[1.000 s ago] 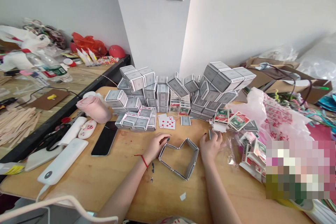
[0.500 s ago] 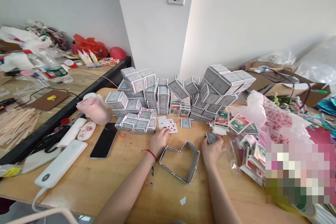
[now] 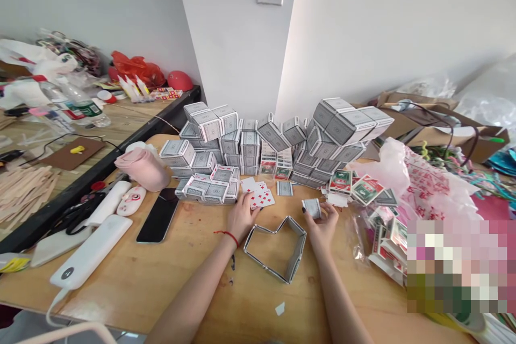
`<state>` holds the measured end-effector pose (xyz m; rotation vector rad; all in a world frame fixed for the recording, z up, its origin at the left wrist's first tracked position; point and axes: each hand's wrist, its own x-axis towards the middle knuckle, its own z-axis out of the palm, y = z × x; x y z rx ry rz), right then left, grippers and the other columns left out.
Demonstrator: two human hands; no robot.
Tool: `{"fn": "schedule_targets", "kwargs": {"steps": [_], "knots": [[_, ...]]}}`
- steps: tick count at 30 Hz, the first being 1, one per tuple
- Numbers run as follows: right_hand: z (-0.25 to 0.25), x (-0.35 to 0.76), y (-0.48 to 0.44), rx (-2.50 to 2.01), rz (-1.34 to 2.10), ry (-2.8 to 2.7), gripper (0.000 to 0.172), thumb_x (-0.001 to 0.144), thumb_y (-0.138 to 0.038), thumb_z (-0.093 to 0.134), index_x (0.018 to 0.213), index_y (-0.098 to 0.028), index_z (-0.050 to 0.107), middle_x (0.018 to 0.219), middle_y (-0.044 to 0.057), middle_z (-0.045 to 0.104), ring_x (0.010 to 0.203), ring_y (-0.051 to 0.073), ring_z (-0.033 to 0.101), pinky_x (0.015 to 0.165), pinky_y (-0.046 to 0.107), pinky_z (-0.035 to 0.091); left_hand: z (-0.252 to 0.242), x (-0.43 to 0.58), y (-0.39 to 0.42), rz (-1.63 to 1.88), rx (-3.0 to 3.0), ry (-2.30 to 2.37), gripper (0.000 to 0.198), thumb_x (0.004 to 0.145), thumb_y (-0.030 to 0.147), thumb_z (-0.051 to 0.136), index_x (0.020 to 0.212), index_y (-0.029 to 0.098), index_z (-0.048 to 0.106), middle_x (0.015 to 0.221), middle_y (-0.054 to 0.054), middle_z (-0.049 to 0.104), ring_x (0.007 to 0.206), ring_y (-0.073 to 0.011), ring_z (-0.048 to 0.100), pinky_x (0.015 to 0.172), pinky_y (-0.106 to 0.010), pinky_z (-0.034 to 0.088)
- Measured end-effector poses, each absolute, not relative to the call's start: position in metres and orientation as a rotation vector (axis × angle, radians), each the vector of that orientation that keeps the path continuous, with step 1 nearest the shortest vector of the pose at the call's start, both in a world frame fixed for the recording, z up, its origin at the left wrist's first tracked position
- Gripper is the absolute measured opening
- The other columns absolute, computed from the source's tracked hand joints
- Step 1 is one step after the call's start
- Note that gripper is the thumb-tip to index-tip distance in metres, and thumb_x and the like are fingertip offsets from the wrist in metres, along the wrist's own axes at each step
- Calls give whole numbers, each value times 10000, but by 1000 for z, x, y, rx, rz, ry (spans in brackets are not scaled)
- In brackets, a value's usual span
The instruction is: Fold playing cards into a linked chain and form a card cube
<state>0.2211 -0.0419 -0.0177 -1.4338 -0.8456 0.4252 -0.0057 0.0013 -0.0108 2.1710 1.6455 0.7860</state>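
The card frame (image 3: 297, 255) lies between the hands (image 3: 241, 219) (image 3: 322, 226).

Card ring (image 3: 297, 254): lower centre, on the counter (image 3: 237, 312)
Loose cards (image 3: 263, 199): centre, behind the ring
Card stacks (image 3: 250, 145): behind the loose cards
Phone (image 3: 157, 219): left of centre
Card boxes (image 3: 367, 188): right of centre

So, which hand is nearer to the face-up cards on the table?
Left. The left hand is at the near left edge of the face-up cards; the right hand is apart, to their right, holding a grey-backed card.
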Motion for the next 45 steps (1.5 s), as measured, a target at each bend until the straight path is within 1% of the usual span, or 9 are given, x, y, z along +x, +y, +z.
{"fn": "schedule_targets", "kwargs": {"steps": [6, 10, 14, 17, 20, 25, 31, 36, 45], "knots": [[-16, 198, -28, -1388, 690, -810, 682, 546, -385, 726, 1124, -190, 421, 1082, 93, 498, 821, 172, 568, 677, 281, 475, -15, -10, 4, 750, 2190, 1618, 494, 777, 406, 514, 1216, 199, 420, 1172, -116, 454, 1039, -266, 518, 778, -357, 482], [-17, 187, -19, -1462, 804, -845, 532, 536, -415, 724, 967, -168, 531, 913, 64, 614, 763, 191, 590, 652, 291, 481, -17, -12, 4, 782, 2191, 1580, 491, 751, 381, 560, 1192, 199, 445, 1150, -105, 429, 1010, -246, 527, 807, -369, 484], [-18, 184, -17, -1463, 944, -924, 421, 551, -439, 707, 840, -176, 549, 781, 30, 652, 678, 180, 600, 606, 283, 479, -18, -11, 2, 900, 2241, 1434, 266, 789, 285, 514, 1036, 190, 547, 1064, -88, 427, 1002, -208, 524, 846, -341, 475], [-17, 187, -19, -1493, 967, -999, 372, 589, -461, 670, 806, -177, 566, 750, 30, 663, 655, 185, 603, 600, 289, 475, -19, -10, 2, 925, 2260, 1433, 302, 792, 266, 506, 1080, 175, 519, 1173, -121, 395, 1061, -235, 498, 886, -380, 456], [-17, 190, -23, -1499, 940, -1030, 353, 632, -476, 631, 814, -179, 577, 774, 44, 674, 690, 201, 614, 618, 298, 477, -21, -8, 4, 876, 2262, 1458, 401, 802, 237, 485, 1192, 158, 432, 1247, -143, 402, 1144, -263, 447, 940, -422, 414], [-18, 190, -27, -1416, 1005, -994, 379, 656, -488, 616, 884, -189, 572, 835, 52, 680, 746, 207, 625, 634, 303, 492, -23, -9, 6, 913, 2203, 1453, 407, 796, 220, 498, 1195, 187, 425, 1169, -109, 491, 1126, -240, 470, 938, -409, 417], [-18, 188, -28, -1312, 1107, -898, 358, 674, -469, 619, 906, -206, 549, 893, 37, 654, 745, 201, 631, 671, 343, 524, -14, -10, 1, 963, 2135, 1456, 546, 697, 195, 613, 1206, 186, 416, 1175, -119, 411, 1094, -248, 478, 935, -415, 416], [-16, 186, -29, -1207, 1182, -759, 365, 664, -475, 632, 900, -226, 507, 860, 15, 619, 680, 193, 627, 613, 365, 556, -3, -12, -5, 1043, 2177, 1338, 471, 740, 159, 554, 1190, 194, 421, 1173, -113, 385, 1113, -229, 445, 967, -411, 388], [-14, 187, -30, -1262, 1142, -841, 399, 672, -502, 612, 942, -224, 515, 890, 42, 628, 694, 202, 622, 629, 382, 563, 2, -13, -7, 1163, 2227, 1256, 367, 771, 167, 527, 1128, 210, 458, 1143, -101, 436, 1111, -230, 439, 953, -428, 396]]}}
